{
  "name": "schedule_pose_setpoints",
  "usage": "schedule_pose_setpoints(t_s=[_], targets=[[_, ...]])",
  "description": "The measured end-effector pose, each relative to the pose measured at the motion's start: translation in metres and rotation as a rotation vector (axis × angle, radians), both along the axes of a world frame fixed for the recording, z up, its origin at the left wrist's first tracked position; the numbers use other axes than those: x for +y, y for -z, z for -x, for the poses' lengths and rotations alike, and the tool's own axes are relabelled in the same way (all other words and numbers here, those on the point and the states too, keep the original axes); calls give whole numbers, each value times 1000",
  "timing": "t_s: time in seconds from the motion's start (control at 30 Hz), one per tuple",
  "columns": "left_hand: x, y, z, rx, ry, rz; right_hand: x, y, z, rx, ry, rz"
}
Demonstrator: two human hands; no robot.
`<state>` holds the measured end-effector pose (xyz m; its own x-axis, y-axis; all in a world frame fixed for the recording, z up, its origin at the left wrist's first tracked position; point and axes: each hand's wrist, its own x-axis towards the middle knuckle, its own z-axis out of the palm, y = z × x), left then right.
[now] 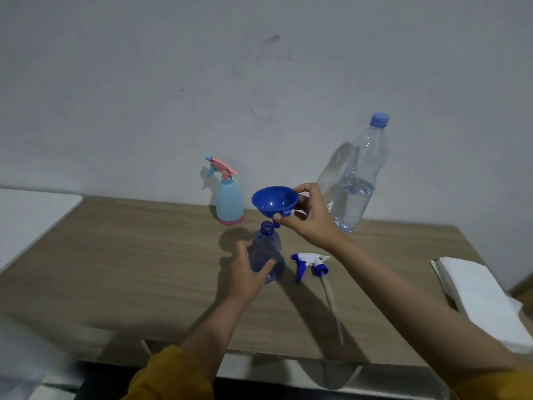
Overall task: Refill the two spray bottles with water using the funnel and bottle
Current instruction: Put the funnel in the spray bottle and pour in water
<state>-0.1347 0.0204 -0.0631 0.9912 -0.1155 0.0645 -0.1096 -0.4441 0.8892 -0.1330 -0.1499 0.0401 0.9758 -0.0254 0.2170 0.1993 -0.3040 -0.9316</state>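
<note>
The right hand [310, 217] pinches the blue funnel [275, 201] by its rim, spout just up and right of the open neck of the upright blue spray bottle [265, 255], which the left hand [248, 272] clasps on the tabletop [144, 255].

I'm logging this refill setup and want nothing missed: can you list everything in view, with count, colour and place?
Spray bottle: 1, light blue with pink trigger and base, upright at table back by the wall.
Open bottle: 1, clear blue, no head, table centre, held.
Funnel: 1, blue, held just above the open bottle's neck.
Spray head: 1, white and blue with a pale tube, lying right of the open bottle.
Water bottle: 1, clear with blue cap, partly full, back right.
Napkins: 1 stack, white, table's right edge.
Table: 1, wood-look.
Left hand: grip on the open bottle.
Right hand: grip on the funnel.
</note>
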Motion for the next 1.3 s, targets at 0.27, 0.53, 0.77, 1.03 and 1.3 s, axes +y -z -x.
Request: schedule_pose_setpoints(t_s=[0.27, 0.53, 0.77, 1.03, 1.3], targets=[[-1, -8, 3, -16, 12, 31, 18, 12, -1, -18, 119, 44], [-1, -8, 4, -20, -2, 16, 20, 28, 7, -59, 85, 172], [-4, -8, 3, 8, -17, -126, 18, 35, 15, -38, 49, 184], [-24, 2, 52, -41, -309, -124, -20, 31, 45, -29, 103, 270], [-122, -16, 58, -193, -23, -12, -101, -7, 28, -244, 374, 389]])
